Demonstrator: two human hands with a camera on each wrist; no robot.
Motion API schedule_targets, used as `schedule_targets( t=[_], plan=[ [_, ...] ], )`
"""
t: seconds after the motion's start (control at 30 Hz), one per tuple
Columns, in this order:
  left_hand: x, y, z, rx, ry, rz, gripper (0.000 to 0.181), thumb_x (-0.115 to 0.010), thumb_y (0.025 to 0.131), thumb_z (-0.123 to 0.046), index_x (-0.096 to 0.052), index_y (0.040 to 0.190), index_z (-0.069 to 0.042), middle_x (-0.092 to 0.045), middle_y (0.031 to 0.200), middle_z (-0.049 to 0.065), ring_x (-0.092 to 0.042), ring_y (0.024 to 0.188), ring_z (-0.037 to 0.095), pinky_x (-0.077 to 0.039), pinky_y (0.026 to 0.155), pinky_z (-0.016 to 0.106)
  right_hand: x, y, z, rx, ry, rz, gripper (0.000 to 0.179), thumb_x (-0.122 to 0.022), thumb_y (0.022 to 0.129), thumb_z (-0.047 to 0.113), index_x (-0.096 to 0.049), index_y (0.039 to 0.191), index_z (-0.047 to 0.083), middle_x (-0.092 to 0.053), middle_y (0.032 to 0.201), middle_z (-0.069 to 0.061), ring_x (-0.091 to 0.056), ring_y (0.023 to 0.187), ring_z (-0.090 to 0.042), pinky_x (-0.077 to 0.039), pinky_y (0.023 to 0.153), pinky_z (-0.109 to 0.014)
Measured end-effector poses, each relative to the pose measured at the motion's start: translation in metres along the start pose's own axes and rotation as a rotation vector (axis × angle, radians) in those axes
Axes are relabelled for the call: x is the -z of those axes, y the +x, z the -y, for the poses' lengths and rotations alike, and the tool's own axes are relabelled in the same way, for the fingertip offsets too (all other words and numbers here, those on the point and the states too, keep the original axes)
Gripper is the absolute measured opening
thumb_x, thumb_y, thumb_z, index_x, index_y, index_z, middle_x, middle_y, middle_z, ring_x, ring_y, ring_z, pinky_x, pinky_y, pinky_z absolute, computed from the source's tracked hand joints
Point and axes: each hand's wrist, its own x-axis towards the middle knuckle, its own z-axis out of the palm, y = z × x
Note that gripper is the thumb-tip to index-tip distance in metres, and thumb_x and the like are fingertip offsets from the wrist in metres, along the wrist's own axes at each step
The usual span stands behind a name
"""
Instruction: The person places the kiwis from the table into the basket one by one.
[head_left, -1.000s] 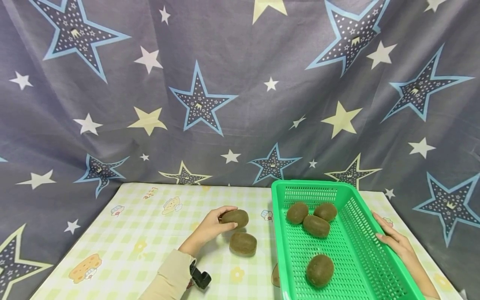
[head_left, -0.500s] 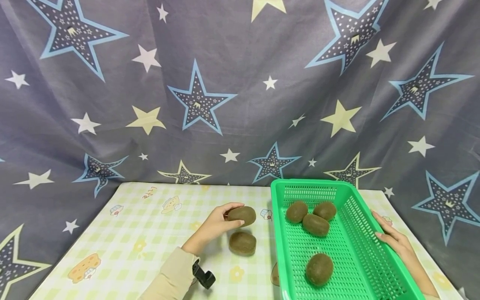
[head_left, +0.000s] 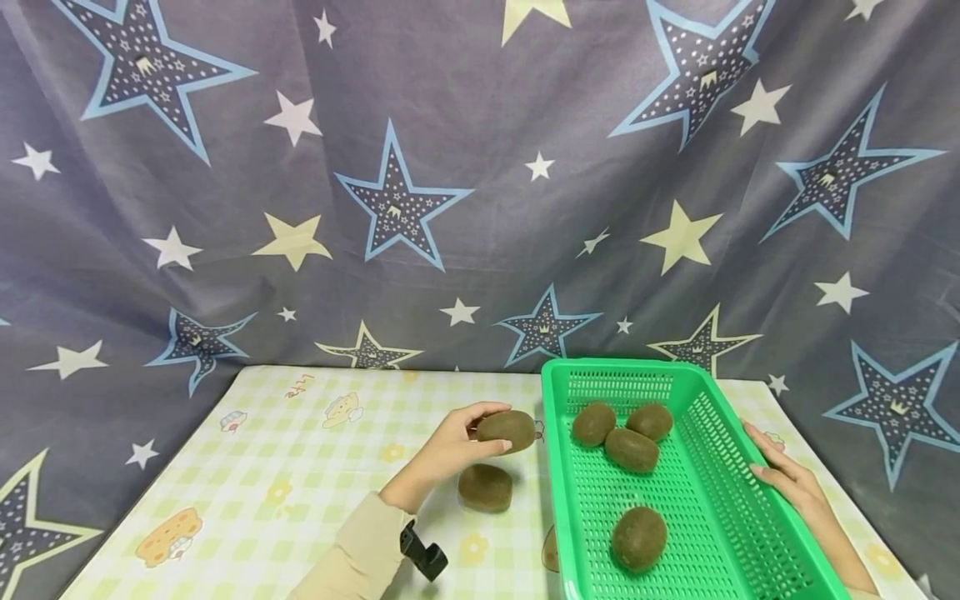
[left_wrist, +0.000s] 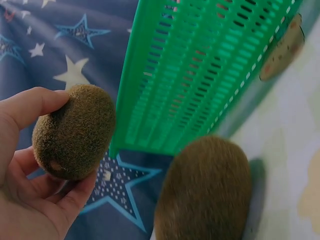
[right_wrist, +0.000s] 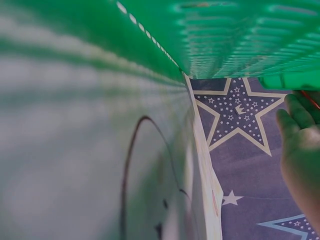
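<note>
My left hand (head_left: 453,442) pinches a brown fuzzy kiwi (head_left: 507,431) between thumb and fingers, just left of a green plastic basket (head_left: 557,475). In the left wrist view this held kiwi (left_wrist: 80,130) appears raised, with the fingertips round its near end. A second kiwi (head_left: 485,487) lies on the table below the left hand. Several kiwis sit in the basket: three grouped toward the back, such as the kiwi (head_left: 632,450), and one nearer kiwi (head_left: 640,539). My right hand (head_left: 791,479) rests against the basket's right side, its fingers fairly straight along the rim.
A green-and-white checked tablecloth (head_left: 247,467) with cartoon prints covers the table. Behind the table hangs a dark curtain (head_left: 480,225) patterned with stars. The basket's high left wall stands between the held kiwi and the basket's inside.
My left hand has moved right toward the basket, carrying the held kiwi. The other kiwis, the basket and my right hand keep their places.
</note>
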Motion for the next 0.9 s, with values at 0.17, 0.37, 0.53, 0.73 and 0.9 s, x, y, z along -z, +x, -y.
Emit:
schedule_targets(
  t=[0.17, 0.37, 0.53, 0.73, 0.9],
  plan=[
    [-0.01, 0.003, -0.011, -0.017, 0.007, 0.015, 0.049, -0.071, 0.083, -0.01, -0.056, 0.129, -0.004, -0.064, 0.111, 0.013, -0.061, 0.089, 0.014, -0.051, 0.075, 0.024, 0.0, 0.0, 0.0, 0.018, -0.003, 0.013, 0.053, -0.037, 0.101, 0.006, -0.018, 0.15, 0.008, -0.024, 0.142, 0.035, -0.011, 0.126, 0.021, 0.021, 0.108, -0.043],
    [-0.02, 0.006, -0.026, -0.003, 0.008, 0.013, 0.047, -0.07, 0.084, -0.009, -0.056, 0.129, -0.004, -0.065, 0.11, 0.012, -0.061, 0.088, 0.01, -0.05, 0.076, 0.022, 0.0, -0.002, 0.0, 0.052, -0.019, 0.008, 0.053, -0.037, 0.1, 0.004, -0.02, 0.15, 0.006, -0.026, 0.142, 0.034, -0.012, 0.127, 0.021, 0.018, 0.11, -0.034],
    [-0.027, 0.002, -0.052, -0.017, -0.019, 0.037, 0.047, -0.067, 0.084, -0.003, -0.055, 0.128, 0.002, -0.064, 0.111, 0.017, -0.06, 0.087, 0.008, -0.05, 0.077, 0.021, 0.0, -0.001, 0.001, 0.034, -0.005, 0.01, 0.052, -0.037, 0.101, 0.005, -0.019, 0.149, 0.002, -0.025, 0.142, 0.035, -0.011, 0.127, 0.021, 0.02, 0.109, -0.041],
    [-0.035, 0.004, -0.054, -0.047, -0.014, 0.063, 0.046, -0.066, 0.085, -0.005, -0.054, 0.129, 0.002, -0.063, 0.115, 0.017, -0.058, 0.089, 0.007, -0.049, 0.079, 0.023, 0.0, 0.0, 0.0, 0.017, 0.0, 0.012, 0.052, -0.037, 0.101, 0.007, -0.018, 0.15, 0.005, -0.024, 0.141, 0.035, -0.01, 0.126, 0.021, 0.021, 0.108, -0.044],
    [-0.045, 0.015, -0.038, -0.063, -0.016, 0.07, 0.046, -0.068, 0.085, -0.009, -0.056, 0.129, -0.005, -0.062, 0.118, 0.012, -0.058, 0.091, 0.006, -0.05, 0.079, 0.022, 0.001, 0.0, 0.0, 0.003, -0.01, 0.021, 0.053, -0.037, 0.102, 0.008, -0.017, 0.151, 0.01, -0.023, 0.141, 0.036, -0.011, 0.124, 0.022, 0.02, 0.108, -0.048]
  ],
)
